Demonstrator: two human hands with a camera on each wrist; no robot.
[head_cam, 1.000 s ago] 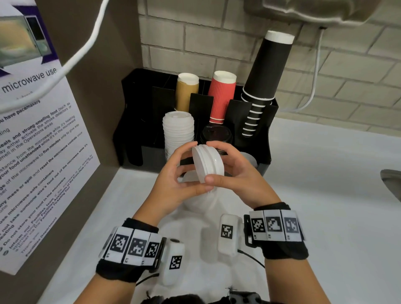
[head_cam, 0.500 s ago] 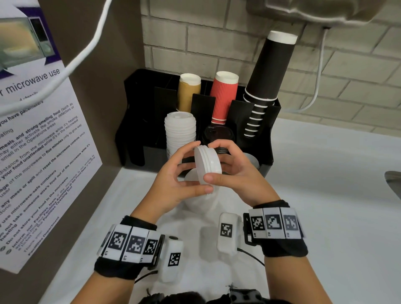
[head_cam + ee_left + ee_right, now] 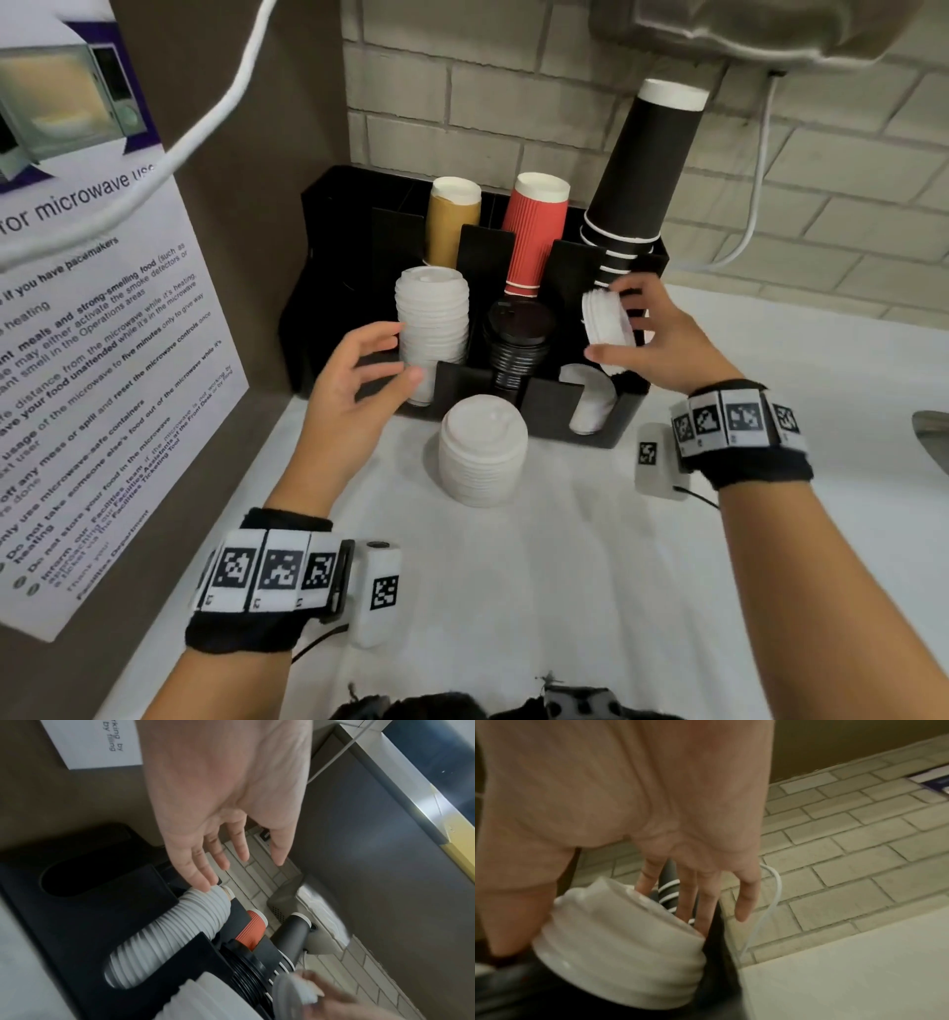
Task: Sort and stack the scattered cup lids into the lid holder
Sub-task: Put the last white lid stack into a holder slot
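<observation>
My right hand (image 3: pixel 624 334) grips a small stack of white lids (image 3: pixel 607 321), tilted on edge above the right front slot of the black lid holder (image 3: pixel 552 406); the same white lids (image 3: pixel 618 949) fill the right wrist view. That slot holds a few white lids (image 3: pixel 585 398) low down. The left slot carries a tall white lid stack (image 3: pixel 432 321), the middle one black lids (image 3: pixel 517 339). My left hand (image 3: pixel 377 360) hovers open beside the tall white lid stack (image 3: pixel 177 931), holding nothing. A loose pile of white lids (image 3: pixel 482 447) stands on the counter before the holder.
Tan (image 3: pixel 452 221), red (image 3: pixel 534 231) and black (image 3: pixel 647 169) cup stacks rise from the holder's back row. A brown side panel with a microwave notice (image 3: pixel 87 360) closes the left. A brick wall, a white cable (image 3: pixel 755 205) and a sink edge (image 3: pixel 932 437) lie behind and right.
Both hands held the small lid stack together over the counter. Now my left hand has let go and drawn left, and my right hand has carried the stack right, over the right slot.
</observation>
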